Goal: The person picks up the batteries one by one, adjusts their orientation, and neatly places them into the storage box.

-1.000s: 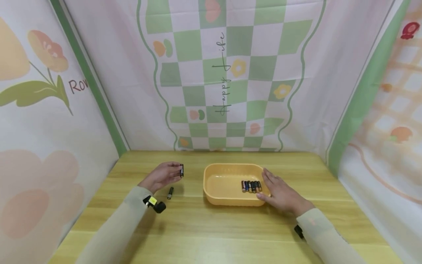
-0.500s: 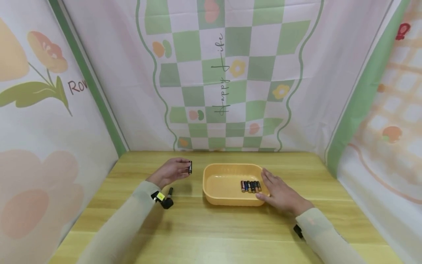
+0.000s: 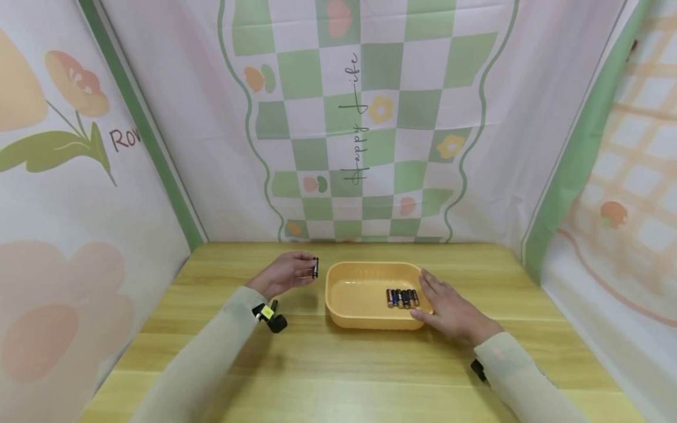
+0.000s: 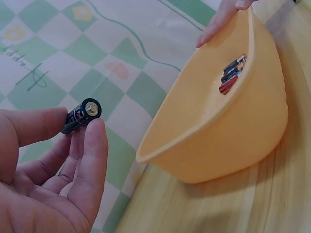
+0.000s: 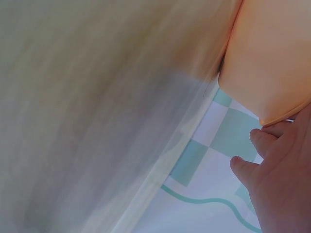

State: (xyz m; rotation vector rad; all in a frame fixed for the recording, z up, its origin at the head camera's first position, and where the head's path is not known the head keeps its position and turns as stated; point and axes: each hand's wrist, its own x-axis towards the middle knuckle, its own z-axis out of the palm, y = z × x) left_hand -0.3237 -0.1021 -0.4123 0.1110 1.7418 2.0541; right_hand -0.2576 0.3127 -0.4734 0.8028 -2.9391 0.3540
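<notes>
My left hand (image 3: 285,274) pinches a black battery (image 3: 315,268) between thumb and fingers, held up just left of the yellow plastic basin (image 3: 344,322). In the left wrist view the metal end of the battery (image 4: 91,108) faces the camera. Several batteries (image 3: 402,298) lie side by side in the right part of the basin. Against the basin's right rim rests my right hand (image 3: 449,308), its fingers fairly straight and its thumb over the front right corner. Another battery (image 3: 274,305) lies on the table, partly hidden by the left wrist camera.
The wooden table (image 3: 349,376) carries the basin near its middle. A printed cloth (image 3: 365,117) hangs behind the table's back edge, with more cloth at both sides. Black cameras are strapped to both wrists.
My left hand has moved right with the battery, from above the tabletop to close beside the basin's left rim. The right hand and the basin have stayed in place.
</notes>
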